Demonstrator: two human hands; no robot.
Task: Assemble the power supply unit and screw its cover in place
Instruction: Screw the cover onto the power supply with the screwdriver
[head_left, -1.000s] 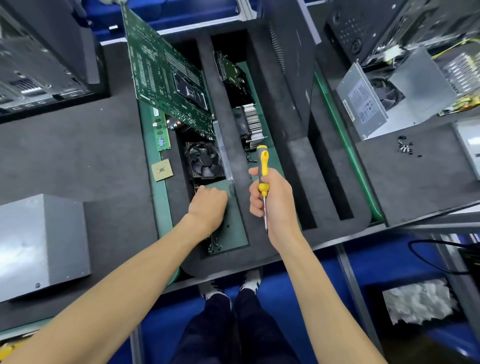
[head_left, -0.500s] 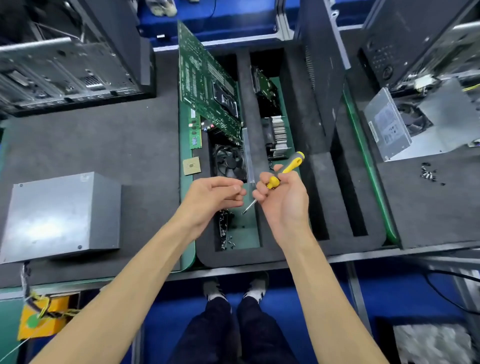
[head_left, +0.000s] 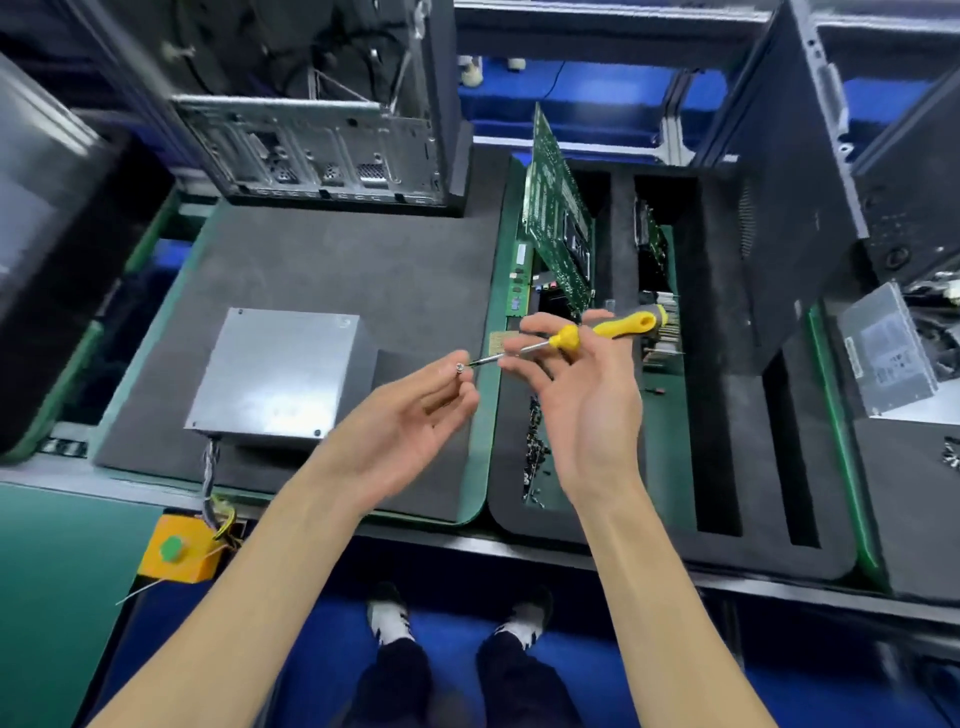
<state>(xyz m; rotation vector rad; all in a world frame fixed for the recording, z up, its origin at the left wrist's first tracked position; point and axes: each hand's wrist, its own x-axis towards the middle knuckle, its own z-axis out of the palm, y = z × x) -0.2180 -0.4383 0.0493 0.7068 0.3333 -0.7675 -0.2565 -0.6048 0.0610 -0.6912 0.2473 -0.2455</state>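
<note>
Screw (head_left: 460, 368) sits at the screwdriver (head_left: 566, 340) tip, pinched by left hand (head_left: 410, 415) fingertips above the table's right edge. Driver shaft runs left-right; right hand (head_left: 582, 395) holds its yellow handle w/ thumb & fingers. PSU (head_left: 280, 374), cover on, lies down-left, nearer left hand.

The box (head_left: 280, 376) at left is bare grey metal with a dull brushed sheen, lying on matt black foam (head_left: 337, 270). The screwdriver (head_left: 597, 335) has a glossy yellow plastic handle and a thin bright metal shaft; the screw (head_left: 460, 368) is shiny metal.
</note>
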